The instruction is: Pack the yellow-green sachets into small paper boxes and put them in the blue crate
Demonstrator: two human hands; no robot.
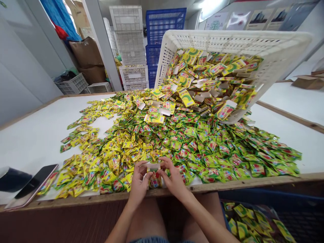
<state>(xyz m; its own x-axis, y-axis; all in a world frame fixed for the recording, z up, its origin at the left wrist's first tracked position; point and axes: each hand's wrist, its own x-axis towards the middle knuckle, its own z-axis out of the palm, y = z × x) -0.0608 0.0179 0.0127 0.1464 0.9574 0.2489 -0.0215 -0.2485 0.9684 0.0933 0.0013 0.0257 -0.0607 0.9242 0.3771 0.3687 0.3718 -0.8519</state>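
At the front edge of the table, my left hand (139, 177) and my right hand (172, 176) hold one small printed box (155, 180) between them. Its white flap stands up at the top, and the fingers of both hands pinch it from either side. Whether anything is inside the box cannot be made out. Around my hands lie heaps of small packets: yellow packets (111, 162) to the left and green packets (215, 155) to the right. Behind them, a tipped white basket (275, 50) spills many yellow boxes (187, 98) onto the pile.
A phone (34, 185) and a dark cup (14, 180) are at the table's left front. Below the right edge, a dark blue crate (298, 206) holds yellow packets. Stacked white crates (128, 37) and blue crates (164, 25) stand behind the table.
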